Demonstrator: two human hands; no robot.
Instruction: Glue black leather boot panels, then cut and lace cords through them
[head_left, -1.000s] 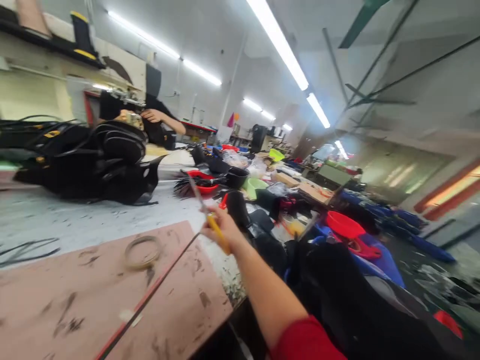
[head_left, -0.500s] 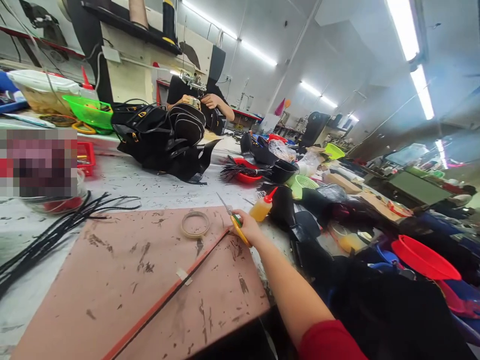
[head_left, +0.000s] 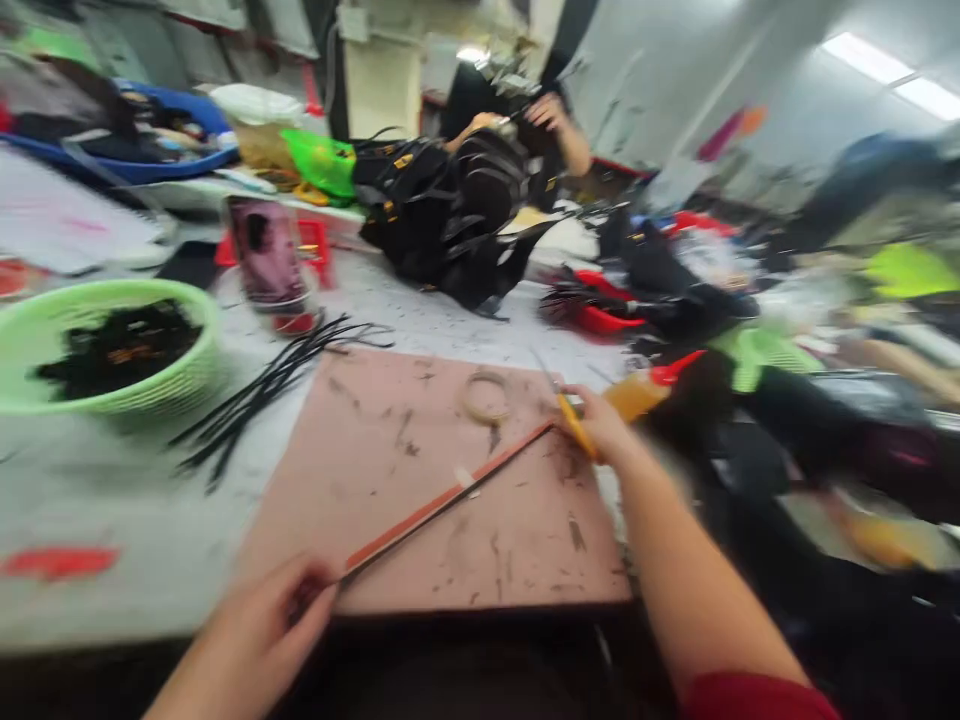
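Note:
My left hand (head_left: 259, 625) is closed at the near end of a long thin strip (head_left: 409, 527), orange-brown with a black edge. The strip slants away across a pinkish board (head_left: 360, 450) stained with dark smears. At the strip's far end my right hand (head_left: 606, 425) is closed around scissors (head_left: 574, 426) with yellow handles, their blades pointing away. Whether its fingers also grip the strip is hard to tell. A pale piece of tape (head_left: 466, 480) lies across the strip's middle. Beyond it rests a tape roll (head_left: 486, 398) on the board.
Black cords (head_left: 259, 400) and a green basket (head_left: 169, 388) of black scraps lie left. A yellow bottle with a red tip (head_left: 634, 396) is beside my right hand. Black bags (head_left: 427, 210) are piled at the back, near another person's hands (head_left: 551, 115) at a sewing machine.
The view has swung left and down, with blur. My left hand and the strip's near end have come into view. My right hand still holds the scissors at the far end.

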